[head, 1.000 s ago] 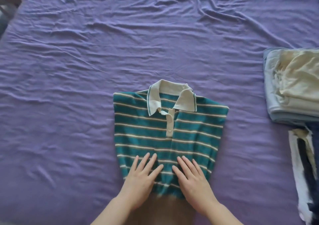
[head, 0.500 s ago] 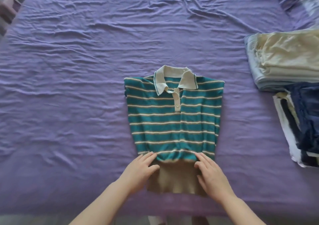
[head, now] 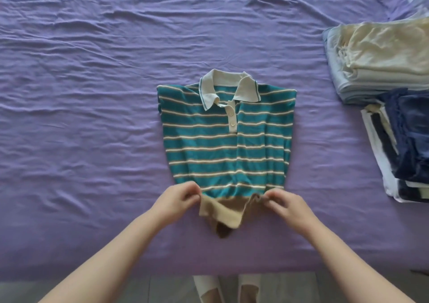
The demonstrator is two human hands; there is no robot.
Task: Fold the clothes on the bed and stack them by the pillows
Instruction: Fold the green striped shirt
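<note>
Head: hands (head: 232, 201) on striped knit polo (head: 226, 140)

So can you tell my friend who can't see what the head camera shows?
Two hands, left hand and right hand, pinch the tan hem of a green striped polo shirt lying on a purple bed sheet. Folded clothes sit stacked at the right.

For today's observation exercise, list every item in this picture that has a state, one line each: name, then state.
Teal striped polo shirt with cream collar: face up, sides folded in, tan hem lifted.
Left hand: pinching the hem's left corner.
Right hand: pinching the hem's right corner.
Cream and pale blue clothes pile: folded, stacked.
Navy and white clothes pile: folded, stacked.
Purple bed sheet: wrinkled.
</note>
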